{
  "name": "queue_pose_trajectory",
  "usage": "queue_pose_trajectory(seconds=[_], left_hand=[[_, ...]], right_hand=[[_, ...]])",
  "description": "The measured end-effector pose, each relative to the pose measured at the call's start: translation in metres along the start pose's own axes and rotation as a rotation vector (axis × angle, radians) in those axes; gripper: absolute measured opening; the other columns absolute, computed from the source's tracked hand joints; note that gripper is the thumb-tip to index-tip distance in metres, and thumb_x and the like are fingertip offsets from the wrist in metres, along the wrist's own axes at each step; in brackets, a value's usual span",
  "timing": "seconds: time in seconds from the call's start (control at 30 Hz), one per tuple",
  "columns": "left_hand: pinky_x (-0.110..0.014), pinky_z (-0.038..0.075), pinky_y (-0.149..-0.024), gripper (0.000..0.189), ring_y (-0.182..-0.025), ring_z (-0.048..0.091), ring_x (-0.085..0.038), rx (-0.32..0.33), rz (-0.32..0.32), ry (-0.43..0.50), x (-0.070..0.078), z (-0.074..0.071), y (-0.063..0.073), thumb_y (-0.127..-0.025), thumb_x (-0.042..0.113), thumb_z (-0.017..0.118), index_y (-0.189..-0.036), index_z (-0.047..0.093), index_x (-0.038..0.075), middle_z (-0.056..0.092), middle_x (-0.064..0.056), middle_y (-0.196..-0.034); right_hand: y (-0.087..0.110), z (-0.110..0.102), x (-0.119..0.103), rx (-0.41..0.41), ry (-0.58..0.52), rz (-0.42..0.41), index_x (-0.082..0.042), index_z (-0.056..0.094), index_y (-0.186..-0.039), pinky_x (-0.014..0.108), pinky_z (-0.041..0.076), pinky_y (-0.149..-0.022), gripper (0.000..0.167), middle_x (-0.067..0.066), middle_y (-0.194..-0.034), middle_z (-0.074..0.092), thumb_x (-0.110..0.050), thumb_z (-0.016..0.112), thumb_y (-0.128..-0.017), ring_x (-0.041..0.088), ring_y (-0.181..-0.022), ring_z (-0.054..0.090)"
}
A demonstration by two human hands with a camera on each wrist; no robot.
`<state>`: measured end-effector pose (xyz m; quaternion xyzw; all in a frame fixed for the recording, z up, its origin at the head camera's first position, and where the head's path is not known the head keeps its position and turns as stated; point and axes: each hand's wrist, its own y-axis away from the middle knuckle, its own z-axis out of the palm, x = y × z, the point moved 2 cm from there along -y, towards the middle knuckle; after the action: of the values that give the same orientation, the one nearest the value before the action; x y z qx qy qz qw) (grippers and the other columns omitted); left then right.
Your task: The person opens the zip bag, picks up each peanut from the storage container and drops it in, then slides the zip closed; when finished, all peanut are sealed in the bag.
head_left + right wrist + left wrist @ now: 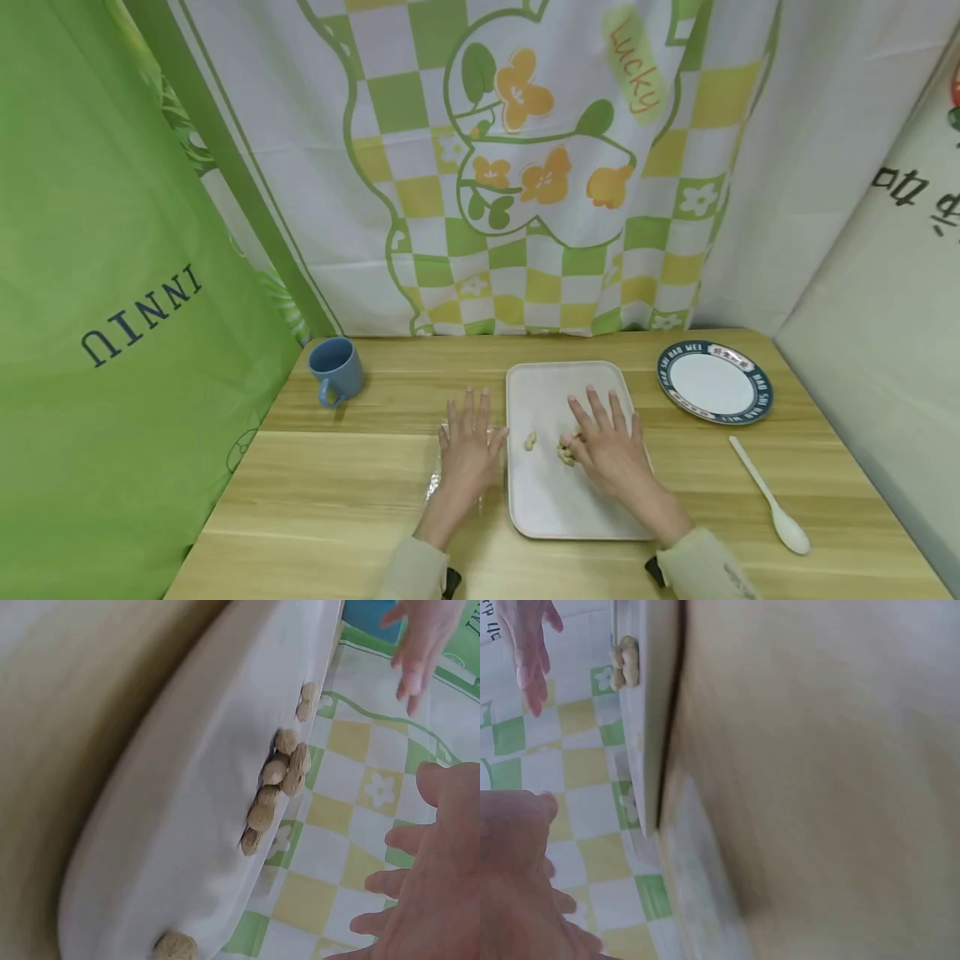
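Observation:
Above a clear plastic bag (433,485) on the table hovers my left hand (467,458), palm down with its fingers spread. My right hand (617,457) spreads its fingers over the right half of a pale rectangular tray (555,510) and holds nothing. Close to its thumb lies a small heap of unshelled peanuts (566,455), partly hidden by the hand. One more peanut (530,441) sits apart, further left on the tray. In the right wrist view the clustered peanuts (276,772) lie on the tray floor, and a rounded tan piece (176,947) shows at the bottom edge.
A blue mug (336,372) stands at the back left. To the right of the tray are a blue-rimmed plate (712,383) and, nearer me, a white spoon (772,500). Printed curtains (540,275) hang behind the table's far edge.

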<state>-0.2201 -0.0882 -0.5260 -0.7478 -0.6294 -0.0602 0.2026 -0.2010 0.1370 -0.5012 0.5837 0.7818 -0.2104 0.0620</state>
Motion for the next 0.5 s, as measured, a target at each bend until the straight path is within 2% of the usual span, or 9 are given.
queue_pose_trajectory(seconds=[0.13,0.3,0.4,0.5], left_hand=[[-0.07,0.03,-0.098,0.069,-0.139,0.016,-0.049,-0.051,-0.028,0.0,-0.011,-0.001,0.016,-0.098,0.042,0.048,-0.154,0.02,0.012,0.014,-0.016,-0.158],[-0.072,0.038,-0.087,0.071,-0.128,0.031,-0.058,-0.087,-0.045,-0.046,-0.02,-0.003,0.033,-0.093,0.039,0.06,-0.144,0.036,-0.005,0.03,-0.029,-0.149],[-0.072,0.04,-0.086,0.073,-0.125,0.034,-0.059,-0.128,-0.075,-0.078,-0.023,-0.002,0.037,-0.088,0.039,0.066,-0.138,0.042,-0.009,0.034,-0.033,-0.144],[-0.068,0.042,-0.087,0.069,-0.124,0.037,-0.058,-0.135,-0.083,-0.091,-0.025,-0.001,0.039,-0.085,0.035,0.07,-0.133,0.048,-0.011,0.039,-0.033,-0.14]], right_hand=[[0.003,0.001,-0.005,-0.001,0.0,-0.015,-0.012,0.04,-0.147,0.074,0.015,-0.103,0.058,0.02,-0.154,0.026,-0.038,0.053,-0.097,0.049,-0.14,0.016],[0.006,0.004,-0.011,-0.02,-0.037,-0.019,-0.012,0.039,-0.148,0.074,0.015,-0.103,0.058,0.02,-0.155,0.025,-0.038,0.052,-0.098,0.048,-0.14,0.014],[0.008,0.006,-0.017,-0.037,-0.046,-0.034,-0.013,0.038,-0.148,0.072,0.015,-0.104,0.059,0.018,-0.155,0.024,-0.038,0.053,-0.097,0.048,-0.14,0.014],[0.01,0.008,-0.025,-0.042,-0.054,-0.054,-0.013,0.04,-0.147,0.072,0.016,-0.105,0.059,0.017,-0.155,0.026,-0.039,0.055,-0.096,0.047,-0.14,0.016]])
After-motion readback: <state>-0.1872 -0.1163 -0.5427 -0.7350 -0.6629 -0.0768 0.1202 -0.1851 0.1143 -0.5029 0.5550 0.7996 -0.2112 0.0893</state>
